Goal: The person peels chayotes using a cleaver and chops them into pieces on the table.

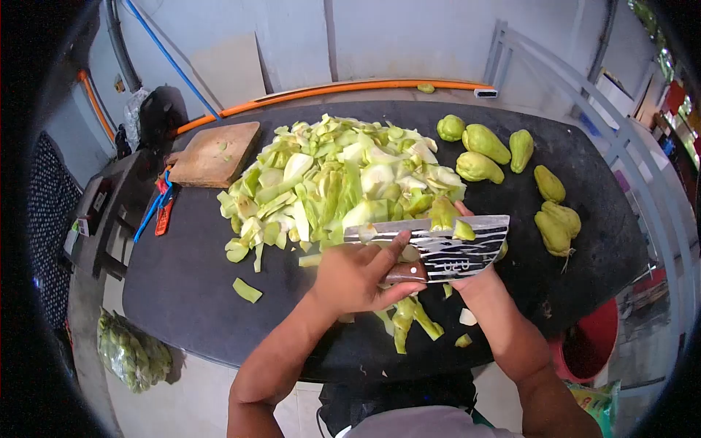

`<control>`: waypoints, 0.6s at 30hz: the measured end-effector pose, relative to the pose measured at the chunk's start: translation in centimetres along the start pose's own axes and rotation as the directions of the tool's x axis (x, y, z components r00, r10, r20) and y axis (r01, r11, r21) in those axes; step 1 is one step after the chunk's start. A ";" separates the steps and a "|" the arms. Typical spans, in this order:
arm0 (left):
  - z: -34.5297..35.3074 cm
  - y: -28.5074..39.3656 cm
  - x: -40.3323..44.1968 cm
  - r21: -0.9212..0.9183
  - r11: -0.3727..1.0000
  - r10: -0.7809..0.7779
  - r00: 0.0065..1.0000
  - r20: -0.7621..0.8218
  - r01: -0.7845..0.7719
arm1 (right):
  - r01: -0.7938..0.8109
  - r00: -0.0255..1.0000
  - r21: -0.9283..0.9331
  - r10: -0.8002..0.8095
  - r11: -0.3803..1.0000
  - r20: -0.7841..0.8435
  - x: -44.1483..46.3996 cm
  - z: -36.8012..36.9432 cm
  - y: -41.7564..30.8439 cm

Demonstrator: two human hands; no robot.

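Note:
My left hand [358, 274] is closed round the brown handle of a cleaver [467, 252], its index finger stretched along the blade. The wide blade has a black-and-white streaked pattern, and bits of green peel stick to it. Behind the blade is my right hand [478, 283], mostly hidden, with fingertips showing past the far edge. It cups a chayote [442, 212], of which only parts show around the blade. Beyond both hands lies a big heap of cut chayote pieces and peel [328, 175]. Below them on the table are loose peel strips [403, 325].
Several whole chayotes [487, 144] lie at the right of the dark table [197, 292]. At the back left rests a wooden chopping board [215, 155], near a red-handled tool [164, 212]. A red bucket [590, 343] stands below right, and a plastic bag of green produce [133, 352] below left.

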State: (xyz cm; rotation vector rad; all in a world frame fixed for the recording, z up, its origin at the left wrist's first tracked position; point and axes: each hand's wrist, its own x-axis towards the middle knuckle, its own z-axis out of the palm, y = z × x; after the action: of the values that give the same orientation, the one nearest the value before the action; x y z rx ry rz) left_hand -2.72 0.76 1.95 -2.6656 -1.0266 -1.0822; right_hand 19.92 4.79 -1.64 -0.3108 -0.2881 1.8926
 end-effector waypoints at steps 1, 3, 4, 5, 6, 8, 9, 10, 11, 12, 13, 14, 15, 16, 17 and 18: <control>0.1 0.2 0.3 -0.006 0.999 0.032 0.999 -0.039 -0.032 | -0.058 0.994 0.033 0.055 0.998 0.093 0.0 -0.1 -0.2; 0.2 0.9 0.8 -0.019 0.996 0.090 0.989 -0.114 -0.093 | 0.084 0.981 -0.095 -0.066 0.992 0.184 -0.2 -0.5 0.5; -0.5 1.3 0.9 0.001 0.999 0.049 0.998 -0.046 -0.049 | 0.162 0.965 -0.148 -0.125 0.976 0.228 -0.3 -0.7 0.8; -0.5 1.1 0.7 -0.003 0.999 0.038 0.999 -0.027 -0.038 | 0.137 0.966 -0.130 -0.104 0.982 0.236 -0.3 -1.0 0.8; -0.5 0.7 0.4 -0.005 1.000 0.025 1.000 -0.009 -0.025 | 0.112 0.966 -0.112 -0.082 0.987 0.244 -0.2 -1.2 0.7; -0.2 -0.7 0.1 -0.067 0.998 -0.025 0.998 -0.049 0.022 | -0.021 0.995 0.018 0.019 1.000 0.095 0.3 -1.2 0.0; -0.5 -1.1 0.0 -0.078 0.994 -0.076 0.997 -0.029 0.074 | 0.120 0.991 -0.135 -0.126 0.984 -0.039 -0.2 0.2 0.6; -0.9 -1.4 0.0 -0.090 0.988 -0.127 0.992 -0.005 0.126 | 0.110 0.992 -0.202 -0.119 0.973 -0.033 -0.4 1.4 0.8; -1.1 -1.5 0.0 -0.099 0.979 -0.177 0.984 0.016 0.178 | 0.100 0.994 -0.270 -0.110 0.958 -0.023 -0.3 2.1 0.8; -1.4 -0.9 0.2 -0.107 0.979 -0.170 0.985 0.023 0.172 | 0.125 0.990 -0.238 -0.137 0.963 -0.036 -0.5 2.1 0.9; -1.4 -0.3 0.3 -0.126 0.981 -0.147 0.988 0.037 0.151 | 0.152 0.985 -0.204 -0.167 0.967 -0.055 -0.9 1.9 1.0; -0.9 0.2 0.5 -0.122 0.991 -0.052 0.998 -0.036 0.047 | 0.050 0.998 -0.096 -0.054 0.994 -0.043 -0.8 1.2 0.7; -0.4 0.5 0.7 -0.114 0.992 0.043 0.993 -0.110 -0.056 | 0.193 0.973 -0.377 -0.227 0.906 -0.047 -0.6 1.3 0.9; 0.0 0.6 0.9 -0.097 0.992 0.067 0.987 -0.143 -0.082 | 0.215 0.972 -0.395 -0.236 0.893 -0.005 -0.8 1.6 0.9; 0.1 0.5 0.7 -0.120 0.991 0.045 0.991 -0.129 -0.061 | 0.232 0.971 -0.412 -0.237 0.881 0.038 -1.2 2.0 0.9; 0.1 0.2 0.5 -0.138 0.990 0.023 0.993 -0.113 -0.039 | 0.214 0.973 -0.379 -0.229 0.900 0.005 -0.6 2.1 1.0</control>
State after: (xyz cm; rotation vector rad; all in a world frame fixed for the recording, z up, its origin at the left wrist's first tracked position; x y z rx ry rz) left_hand -2.28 0.95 2.21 -2.6803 -0.9187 -1.3267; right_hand 18.49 3.82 0.01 -0.5506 -0.6390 1.5963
